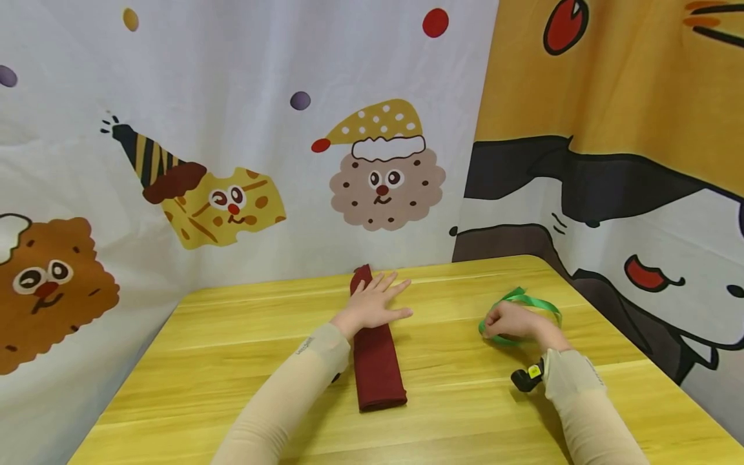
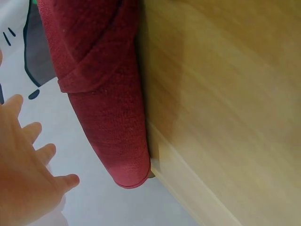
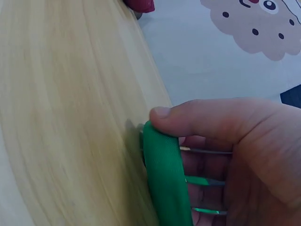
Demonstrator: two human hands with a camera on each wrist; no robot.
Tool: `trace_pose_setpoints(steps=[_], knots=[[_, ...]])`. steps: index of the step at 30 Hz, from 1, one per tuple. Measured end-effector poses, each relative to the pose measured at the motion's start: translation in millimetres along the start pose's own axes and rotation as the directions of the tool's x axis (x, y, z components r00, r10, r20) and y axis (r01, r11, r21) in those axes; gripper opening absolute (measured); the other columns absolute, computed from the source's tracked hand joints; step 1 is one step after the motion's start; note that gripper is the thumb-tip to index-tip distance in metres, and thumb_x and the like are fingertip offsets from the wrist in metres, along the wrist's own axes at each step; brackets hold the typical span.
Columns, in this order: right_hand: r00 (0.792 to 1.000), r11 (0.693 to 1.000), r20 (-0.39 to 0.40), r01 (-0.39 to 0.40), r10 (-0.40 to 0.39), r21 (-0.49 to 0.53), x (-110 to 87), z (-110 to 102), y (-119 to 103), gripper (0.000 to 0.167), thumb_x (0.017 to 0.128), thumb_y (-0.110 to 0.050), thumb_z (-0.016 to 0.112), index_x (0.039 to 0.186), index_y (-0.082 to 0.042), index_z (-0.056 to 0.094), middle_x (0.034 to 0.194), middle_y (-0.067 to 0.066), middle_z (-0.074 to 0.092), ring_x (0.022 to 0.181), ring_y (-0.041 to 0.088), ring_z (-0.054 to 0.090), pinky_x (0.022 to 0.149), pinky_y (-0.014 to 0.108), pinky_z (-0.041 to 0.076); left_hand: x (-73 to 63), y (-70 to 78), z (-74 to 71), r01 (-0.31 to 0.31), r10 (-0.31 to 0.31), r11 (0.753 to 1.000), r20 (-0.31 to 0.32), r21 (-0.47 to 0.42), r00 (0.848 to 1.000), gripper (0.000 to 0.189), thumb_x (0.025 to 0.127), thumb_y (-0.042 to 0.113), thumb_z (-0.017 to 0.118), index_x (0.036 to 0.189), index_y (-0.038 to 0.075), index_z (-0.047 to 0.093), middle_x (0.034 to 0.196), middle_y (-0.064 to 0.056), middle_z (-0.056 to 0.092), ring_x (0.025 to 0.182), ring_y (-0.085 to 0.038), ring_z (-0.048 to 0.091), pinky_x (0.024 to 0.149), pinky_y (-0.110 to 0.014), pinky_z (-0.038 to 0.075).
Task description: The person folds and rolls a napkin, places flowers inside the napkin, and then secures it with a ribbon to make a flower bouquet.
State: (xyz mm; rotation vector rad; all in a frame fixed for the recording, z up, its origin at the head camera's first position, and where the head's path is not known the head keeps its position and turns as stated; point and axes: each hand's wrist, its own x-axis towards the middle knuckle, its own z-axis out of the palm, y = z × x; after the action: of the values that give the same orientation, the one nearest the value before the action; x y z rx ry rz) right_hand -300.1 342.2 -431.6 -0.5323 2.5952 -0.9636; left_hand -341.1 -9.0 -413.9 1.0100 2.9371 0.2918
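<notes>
A dark red cloth, folded into a long narrow strip, lies lengthwise on the table. Over its far half is my left hand, fingers straight and spread. In the left wrist view a gap shows between that hand and the cloth. To the right, my right hand pinches a green ribbon that loops around behind it. The right wrist view shows the thumb on the ribbon's near band, with thin green strands crossing the curled fingers.
The wooden table reaches back to a printed curtain along its far side and right. A small black wrist camera sits under the right sleeve. The cloth's far end lies close to the table's back edge.
</notes>
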Motion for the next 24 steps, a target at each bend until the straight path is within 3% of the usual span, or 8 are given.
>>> trace_pose_setpoints(steps=[3, 6, 10, 12, 17, 24], knots=[[0.999, 0.999, -0.021, 0.036, -0.036, 0.021, 2.5, 1.2, -4.0, 0.017, 0.089, -0.010, 0.065, 0.075, -0.003, 0.061, 0.055, -0.004, 0.042, 0.047, 0.010, 0.034, 0.050, 0.025, 0.034, -0.4, 2.3, -0.8, -0.006, 0.006, 1.000, 0.006, -0.015, 1.000, 0.076, 0.090, 0.075, 0.033, 0.155, 0.039, 0.014, 0.162, 0.003, 0.005, 0.147, -0.030, 0.006, 0.112, -0.059, 0.006], [0.995, 0.997, -0.070, 0.071, -0.069, 0.026, 6.2, 4.0, -10.1, 0.010, 0.091, -0.008, 0.062, 0.091, 0.000, 0.068, 0.070, -0.001, 0.057, 0.058, 0.012, 0.047, 0.057, 0.026, 0.042, -0.2, 4.6, -0.8, -0.015, 0.015, 0.999, 0.008, -0.032, 1.000, 0.076, 0.091, 0.074, 0.034, 0.155, 0.038, 0.015, 0.162, 0.003, 0.004, 0.147, -0.030, 0.006, 0.112, -0.060, 0.006], [0.987, 0.993, -0.117, 0.116, -0.112, 0.032, 12.8, 10.2, -18.4, 0.016, 0.093, -0.008, 0.061, 0.103, 0.002, 0.069, 0.093, 0.007, 0.068, 0.074, 0.015, 0.054, 0.066, 0.029, 0.046, -0.1, 8.7, -0.1, -0.027, 0.028, 0.999, 0.013, -0.045, 1.000, 0.076, 0.091, 0.073, 0.035, 0.155, 0.039, 0.015, 0.162, 0.003, 0.004, 0.147, -0.029, 0.006, 0.112, -0.059, 0.005], [0.983, 0.989, -0.128, 0.137, -0.130, 0.047, 15.2, 13.9, -22.7, 0.018, 0.093, -0.007, 0.059, 0.105, 0.003, 0.068, 0.097, 0.010, 0.068, 0.075, 0.015, 0.054, 0.065, 0.029, 0.046, 0.3, 11.4, 0.2, -0.035, 0.036, 0.998, 0.015, -0.055, 0.999, 0.075, 0.091, 0.072, 0.036, 0.155, 0.038, 0.016, 0.162, 0.004, 0.005, 0.147, -0.028, 0.005, 0.112, -0.059, 0.005], [0.973, 0.979, -0.147, 0.192, -0.180, 0.073, 20.7, 23.4, -34.8, 0.020, 0.097, -0.007, 0.054, 0.106, 0.000, 0.069, 0.097, 0.009, 0.068, 0.067, 0.013, 0.050, 0.060, 0.028, 0.043, 2.4, 18.2, 0.8, -0.049, 0.050, 0.997, 0.007, -0.060, 0.999, 0.072, 0.092, 0.071, 0.037, 0.154, 0.041, 0.018, 0.161, 0.005, 0.006, 0.147, -0.027, 0.005, 0.112, -0.059, 0.007], [0.970, 0.971, -0.159, 0.206, -0.185, 0.123, 25.2, 32.1, -51.3, 0.021, 0.101, -0.013, 0.050, 0.107, -0.005, 0.069, 0.073, 0.012, 0.057, 0.054, 0.010, 0.043, 0.052, 0.031, 0.044, 9.7, 26.8, 5.2, -0.116, 0.117, 0.989, 0.010, -0.095, 0.993, 0.066, 0.094, 0.069, 0.035, 0.153, 0.041, 0.023, 0.162, 0.005, 0.005, 0.147, -0.026, 0.004, 0.111, -0.061, 0.008]])
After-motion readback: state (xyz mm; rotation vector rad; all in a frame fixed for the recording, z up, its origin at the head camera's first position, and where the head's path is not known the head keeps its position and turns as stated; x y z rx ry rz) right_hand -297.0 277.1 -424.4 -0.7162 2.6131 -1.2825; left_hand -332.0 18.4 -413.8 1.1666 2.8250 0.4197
